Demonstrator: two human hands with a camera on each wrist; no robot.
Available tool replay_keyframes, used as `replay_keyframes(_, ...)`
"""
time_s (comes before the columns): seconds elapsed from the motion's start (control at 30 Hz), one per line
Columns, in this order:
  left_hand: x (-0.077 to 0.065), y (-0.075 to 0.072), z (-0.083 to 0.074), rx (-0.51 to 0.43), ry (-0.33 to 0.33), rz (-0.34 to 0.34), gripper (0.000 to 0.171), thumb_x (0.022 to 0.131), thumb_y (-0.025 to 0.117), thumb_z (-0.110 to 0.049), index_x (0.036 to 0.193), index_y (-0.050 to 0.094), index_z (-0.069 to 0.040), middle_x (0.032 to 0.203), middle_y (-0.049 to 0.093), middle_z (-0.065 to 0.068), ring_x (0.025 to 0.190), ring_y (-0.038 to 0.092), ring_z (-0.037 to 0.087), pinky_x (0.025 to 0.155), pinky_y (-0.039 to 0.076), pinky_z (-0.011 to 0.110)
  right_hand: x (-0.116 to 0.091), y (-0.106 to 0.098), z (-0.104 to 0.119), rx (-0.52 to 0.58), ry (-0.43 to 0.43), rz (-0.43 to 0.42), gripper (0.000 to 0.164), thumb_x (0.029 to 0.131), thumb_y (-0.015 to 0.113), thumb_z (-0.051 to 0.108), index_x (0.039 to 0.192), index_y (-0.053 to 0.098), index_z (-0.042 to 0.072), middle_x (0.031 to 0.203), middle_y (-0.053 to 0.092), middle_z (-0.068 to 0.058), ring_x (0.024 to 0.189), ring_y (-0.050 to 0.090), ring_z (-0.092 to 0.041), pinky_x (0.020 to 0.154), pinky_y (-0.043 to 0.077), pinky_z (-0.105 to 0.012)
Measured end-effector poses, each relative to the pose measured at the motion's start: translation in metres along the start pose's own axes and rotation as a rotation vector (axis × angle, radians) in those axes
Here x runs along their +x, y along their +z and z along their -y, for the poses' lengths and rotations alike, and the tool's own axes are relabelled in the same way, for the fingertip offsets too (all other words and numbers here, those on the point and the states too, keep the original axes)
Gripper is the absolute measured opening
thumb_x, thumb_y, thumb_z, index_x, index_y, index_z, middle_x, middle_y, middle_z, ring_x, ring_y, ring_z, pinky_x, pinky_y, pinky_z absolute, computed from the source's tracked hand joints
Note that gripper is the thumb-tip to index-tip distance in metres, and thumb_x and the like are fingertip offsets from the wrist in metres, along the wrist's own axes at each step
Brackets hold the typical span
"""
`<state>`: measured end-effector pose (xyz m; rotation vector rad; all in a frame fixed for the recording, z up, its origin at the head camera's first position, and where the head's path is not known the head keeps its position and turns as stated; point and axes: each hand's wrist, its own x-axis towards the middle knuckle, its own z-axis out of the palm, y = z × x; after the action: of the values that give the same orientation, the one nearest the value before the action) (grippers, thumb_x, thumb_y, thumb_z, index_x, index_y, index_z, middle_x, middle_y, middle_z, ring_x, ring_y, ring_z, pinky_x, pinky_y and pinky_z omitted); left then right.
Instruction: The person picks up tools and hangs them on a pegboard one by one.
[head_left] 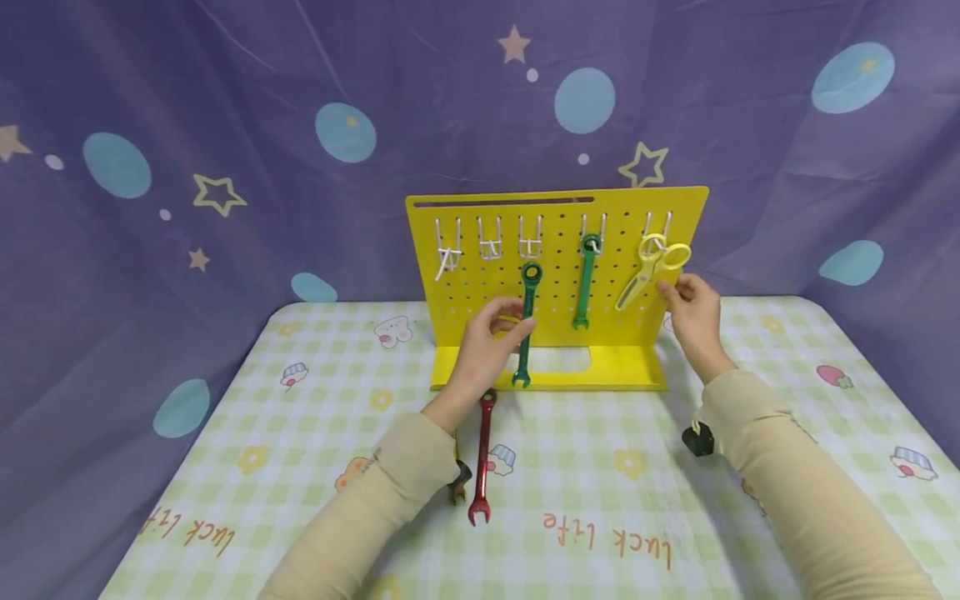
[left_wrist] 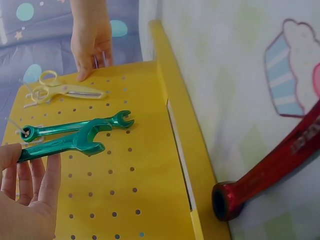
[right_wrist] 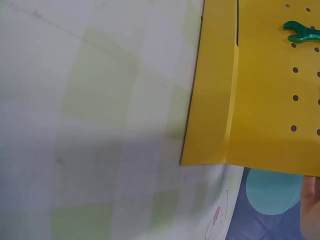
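Note:
My left hand (head_left: 483,342) pinches a green combination wrench (head_left: 529,292) upright in front of the yellow pegboard (head_left: 480,321), ring end up and open end down. Another green wrench (head_left: 587,287) hangs by its ring from a white hook, close beside the held one in the left wrist view. Yellow-handled scissors (head_left: 651,265) hang at the board's right side. My right hand (head_left: 694,315) grips the board's right edge just below them, thumb in front and fingers behind; only part of it shows in the right wrist view. Below my left hand lies a red wrench (head_left: 484,458).
White double hooks (head_left: 490,242) line the upper board. A tool with a dark, partly hidden body (head_left: 460,482) lies beside my left sleeve. Near my right sleeve sits a small black object (head_left: 699,440). A checked cloth (head_left: 592,467) covers the table; a purple curtain (head_left: 465,92) hangs behind.

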<state>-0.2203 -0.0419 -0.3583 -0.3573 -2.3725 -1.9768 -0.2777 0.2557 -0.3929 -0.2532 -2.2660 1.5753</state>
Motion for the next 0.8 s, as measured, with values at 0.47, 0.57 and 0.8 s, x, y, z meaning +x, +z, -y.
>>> replay_keyframes(0.47,0.015,0.000,-0.006,-0.025,0.028,-0.042,0.031,0.095,0.069,-0.018,0.123,0.062,-0.007,0.112,0.062,0.008,0.099,0.063,0.022,0.079,0.058,0.034,0.003,0.001,-0.003,-0.025,0.007,0.006,0.038,0.099,0.058,0.033,0.111,0.059,-0.004,0.096,0.063,0.004,0.082,0.057,0.001,0.076,0.049,-0.018)
replay_keyframes(0.57,0.018,0.000,-0.006,-0.029,0.035,-0.051,0.031,0.095,0.069,-0.017,0.123,0.062,-0.007,0.113,0.062,0.008,0.099,0.064,0.022,0.079,0.058,0.033,0.003,0.002,-0.003,-0.032,0.011,0.002,0.039,0.099,0.058,0.033,0.111,0.059,-0.004,0.099,0.065,-0.001,0.083,0.057,0.001,0.077,0.049,-0.019)
replay_keyframes(0.8,0.028,0.003,-0.004,-0.017,0.013,-0.080,0.029,0.095,0.069,-0.019,0.122,0.063,-0.009,0.113,0.063,0.004,0.097,0.064,0.020,0.079,0.057,0.030,0.002,0.002,-0.003,-0.040,0.011,0.011,0.041,0.100,0.056,0.034,0.115,0.059,-0.004,0.100,0.063,-0.001,0.085,0.057,-0.001,0.080,0.049,-0.023)
